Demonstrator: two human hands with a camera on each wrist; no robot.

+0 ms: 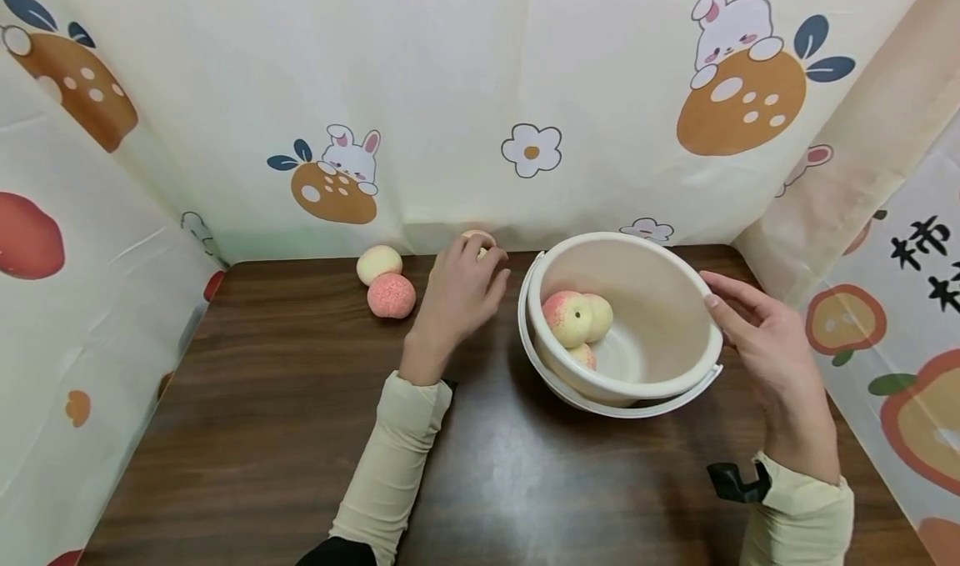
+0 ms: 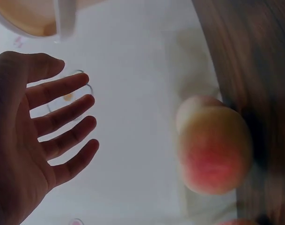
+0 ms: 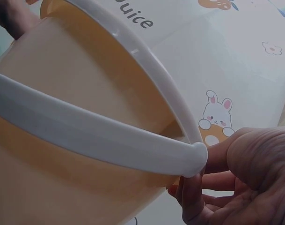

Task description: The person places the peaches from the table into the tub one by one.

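Observation:
My left hand [image 1: 463, 287] reaches over a peach [image 1: 478, 237] at the table's back edge. Its fingers are spread and loosely extended in the left wrist view, with a pink-tipped peach [image 2: 215, 154] apart from them. To its left sit a pale peach [image 1: 379, 264] and a pink peach [image 1: 392, 296], side by side. My right hand [image 1: 772, 345] grips the right rim of a cream bucket [image 1: 626, 391], thumb and fingers beside the handle joint. Inside the bucket lie peaches [image 1: 567, 319], grouped against its left wall. The white handle [image 3: 95, 133] hangs down around the bucket's front.
The dark wooden table [image 1: 262, 433] ends at a pale printed cloth [image 1: 450, 66], which rises behind it and along both sides. A black strap piece [image 1: 738, 483] sits at the right wrist.

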